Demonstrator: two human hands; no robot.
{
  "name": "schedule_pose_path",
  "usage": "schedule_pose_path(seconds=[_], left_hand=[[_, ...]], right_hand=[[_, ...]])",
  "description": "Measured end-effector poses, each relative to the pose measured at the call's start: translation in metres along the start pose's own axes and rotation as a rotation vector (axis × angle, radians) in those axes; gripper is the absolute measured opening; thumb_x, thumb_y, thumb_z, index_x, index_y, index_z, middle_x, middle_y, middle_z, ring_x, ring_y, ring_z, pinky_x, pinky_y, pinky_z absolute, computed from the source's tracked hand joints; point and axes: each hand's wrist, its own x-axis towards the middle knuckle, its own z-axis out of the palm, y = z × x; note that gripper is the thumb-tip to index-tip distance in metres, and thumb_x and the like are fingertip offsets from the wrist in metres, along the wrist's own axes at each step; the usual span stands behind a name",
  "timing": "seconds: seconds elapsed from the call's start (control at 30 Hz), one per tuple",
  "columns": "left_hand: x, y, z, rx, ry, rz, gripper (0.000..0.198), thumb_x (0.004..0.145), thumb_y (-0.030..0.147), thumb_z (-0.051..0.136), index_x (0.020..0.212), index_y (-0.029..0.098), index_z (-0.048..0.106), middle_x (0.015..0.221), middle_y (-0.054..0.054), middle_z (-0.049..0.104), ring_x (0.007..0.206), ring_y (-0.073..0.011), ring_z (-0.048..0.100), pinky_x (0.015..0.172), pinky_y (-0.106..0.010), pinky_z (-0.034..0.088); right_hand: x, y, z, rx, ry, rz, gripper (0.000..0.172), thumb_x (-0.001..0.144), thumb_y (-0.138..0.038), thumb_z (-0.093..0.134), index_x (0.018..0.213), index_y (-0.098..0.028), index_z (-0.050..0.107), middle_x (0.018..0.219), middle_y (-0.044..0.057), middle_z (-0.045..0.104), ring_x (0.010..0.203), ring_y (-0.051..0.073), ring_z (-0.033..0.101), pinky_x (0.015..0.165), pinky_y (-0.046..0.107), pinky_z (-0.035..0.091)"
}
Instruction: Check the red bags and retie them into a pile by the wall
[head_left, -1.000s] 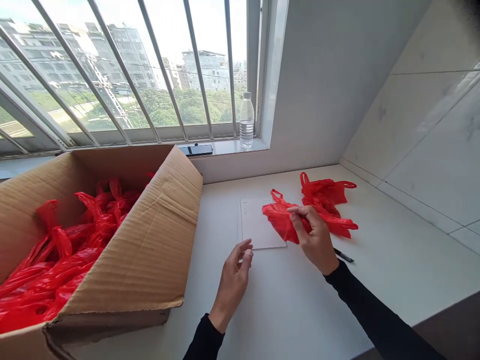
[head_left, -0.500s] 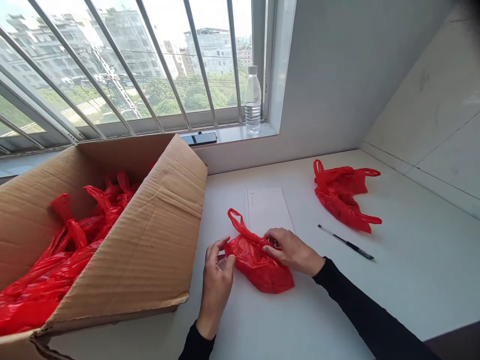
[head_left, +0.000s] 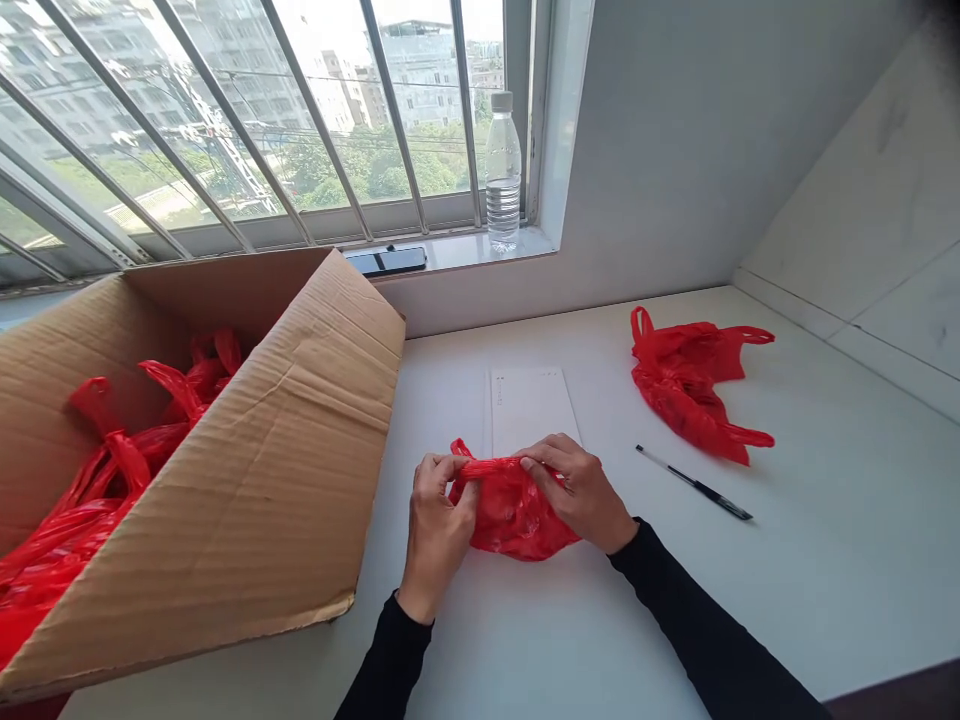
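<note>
Both hands pinch a red plastic bag on the white table. My left hand grips its upper left edge between thumb and fingers. Against the upper right edge, my right hand is closed the same way. The bag's top edge is drawn into a gathered band between the two hands, with a handle loop sticking up behind the left fingers. What the bag contains, if anything, cannot be made out. Just behind it lies a white notebook, its near end covered by the bag and hands.
A cardboard box holding several red plastic bags stands at left. To the right lie a black pen and another red bag. On the windowsill are a phone and a water bottle.
My left hand has closed on the bag's upper edge, where its fingers were apart before. The bag's top is now stretched sideways between both hands, and the view has shifted slightly.
</note>
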Motion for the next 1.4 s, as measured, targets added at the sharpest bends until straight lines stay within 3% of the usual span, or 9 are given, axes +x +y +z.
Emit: schedule_pose_path(seconds=[0.1,0.2,0.43,0.53,0.63,0.83,1.0,1.13,1.4], left_hand=[[-0.001,-0.004,0.002,-0.134,0.125,-0.071,0.036,0.087,0.036,0.07,0.121,0.027,0.061,0.13,-0.007,0.055,0.112,-0.0235,0.055,0.099,-0.04,0.043],[-0.006,-0.007,0.007,-0.338,0.084,-0.21,0.055,0.092,0.047,0.065,0.138,0.025,0.044,0.139,-0.013,0.052,0.121,-0.0262,0.057,0.099,-0.043,0.048],[-0.003,0.009,0.035,-0.737,-0.306,-0.37,0.047,0.092,0.046,0.066,0.13,0.019,0.061,0.123,-0.015,0.07,0.116,-0.0287,0.067,0.095,-0.04,0.055],[0.002,0.008,0.041,-0.795,-0.298,-0.393,0.051,0.084,0.04,0.078,0.128,0.02,0.061,0.121,-0.013,0.072,0.11,-0.0268,0.07,0.092,-0.036,0.056],[0.003,0.003,0.039,-0.823,-0.286,-0.389,0.058,0.08,0.035,0.082,0.132,0.02,0.059,0.119,-0.012,0.072,0.104,-0.0248,0.072,0.088,-0.034,0.057],[-0.002,0.0,0.034,-0.811,-0.23,-0.333,0.055,0.083,0.033,0.079,0.133,0.025,0.058,0.126,-0.009,0.069,0.112,-0.0244,0.069,0.093,-0.034,0.056],[-0.007,0.004,0.033,-0.768,-0.268,-0.325,0.055,0.085,0.035,0.078,0.136,0.026,0.059,0.135,-0.008,0.065,0.12,-0.0248,0.064,0.104,-0.036,0.051],[-0.009,0.006,0.031,-0.74,-0.368,-0.344,0.035,0.087,0.036,0.076,0.117,0.019,0.071,0.117,-0.01,0.073,0.105,-0.024,0.068,0.092,-0.033,0.055],[-0.007,-0.002,0.028,-0.732,-0.227,-0.34,0.026,0.085,0.036,0.078,0.102,0.024,0.062,0.104,-0.001,0.07,0.085,-0.0159,0.067,0.081,-0.028,0.055]], right_hand=[[-0.001,-0.003,-0.003,0.071,0.088,0.058,0.019,0.104,-0.031,0.052,0.102,-0.027,0.07,0.096,0.001,0.069,0.09,0.019,0.063,0.081,0.034,0.049],[-0.001,-0.006,-0.008,0.187,0.19,0.132,0.022,0.106,-0.037,0.049,0.101,-0.027,0.067,0.092,0.0,0.067,0.084,0.017,0.06,0.076,0.031,0.047],[-0.003,-0.004,-0.006,0.695,0.16,0.289,0.025,0.103,-0.047,0.053,0.106,-0.027,0.067,0.087,0.0,0.061,0.079,0.016,0.057,0.07,0.028,0.049],[-0.001,0.001,-0.006,0.736,0.127,0.344,0.036,0.104,-0.054,0.046,0.102,-0.025,0.067,0.091,0.003,0.063,0.082,0.018,0.061,0.068,0.03,0.054],[0.003,0.004,-0.008,0.583,0.129,0.362,0.03,0.1,-0.053,0.057,0.111,-0.027,0.065,0.109,0.004,0.065,0.1,0.02,0.062,0.084,0.035,0.057],[0.005,0.002,-0.007,0.653,-0.212,0.364,0.042,0.098,-0.05,0.062,0.133,-0.027,0.058,0.126,0.008,0.066,0.109,0.023,0.065,0.088,0.037,0.057],[0.001,0.005,-0.004,0.669,-0.13,0.388,0.035,0.098,-0.047,0.064,0.126,-0.026,0.065,0.124,0.007,0.068,0.109,0.022,0.065,0.091,0.035,0.056],[0.0,0.01,-0.004,0.75,-0.054,0.421,0.031,0.097,-0.043,0.066,0.125,-0.028,0.067,0.13,0.006,0.066,0.112,0.023,0.064,0.095,0.036,0.054],[-0.001,0.008,-0.003,0.796,-0.151,0.494,0.044,0.102,-0.057,0.05,0.128,-0.024,0.065,0.122,0.009,0.069,0.107,0.025,0.066,0.094,0.04,0.054]])
